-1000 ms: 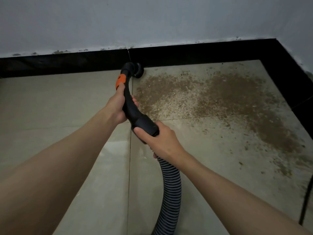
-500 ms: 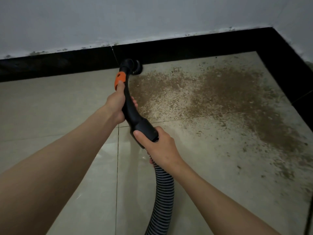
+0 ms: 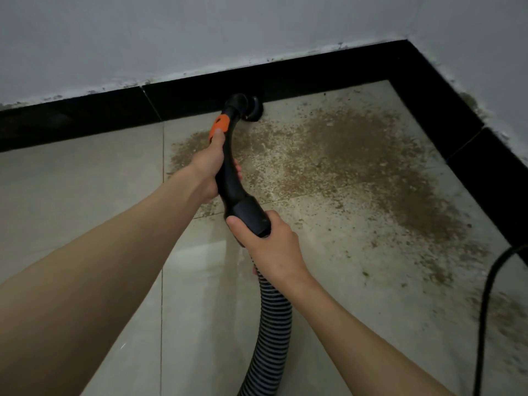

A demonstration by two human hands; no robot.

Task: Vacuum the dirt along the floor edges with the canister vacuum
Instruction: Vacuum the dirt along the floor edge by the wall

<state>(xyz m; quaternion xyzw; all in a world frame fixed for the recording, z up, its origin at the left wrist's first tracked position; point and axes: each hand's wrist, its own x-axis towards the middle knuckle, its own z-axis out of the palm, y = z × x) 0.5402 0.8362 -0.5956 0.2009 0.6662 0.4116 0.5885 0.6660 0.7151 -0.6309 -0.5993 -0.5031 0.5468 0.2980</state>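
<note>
A black curved vacuum handle (image 3: 233, 178) with an orange slider (image 3: 218, 128) ends in a round brush nozzle (image 3: 251, 108) that touches the floor at the black skirting (image 3: 314, 74). My left hand (image 3: 210, 170) grips the handle just below the orange part, thumb on it. My right hand (image 3: 271, 247) grips the thick black collar where the ribbed grey hose (image 3: 270, 324) joins. Brown dirt (image 3: 357, 155) spreads over the pale tiles right of the nozzle toward the corner.
A grey wall (image 3: 200, 32) rises above the skirting, and a second skirting run (image 3: 471, 155) forms a corner at the right. A black power cord (image 3: 485, 304) lies on the floor at the lower right. Cleaner tiles (image 3: 71, 190) lie to the left.
The nozzle has slid right along the skirting, past the tile joint and toward the corner. Both hands keep the same hold. The cord has come into view at the right.
</note>
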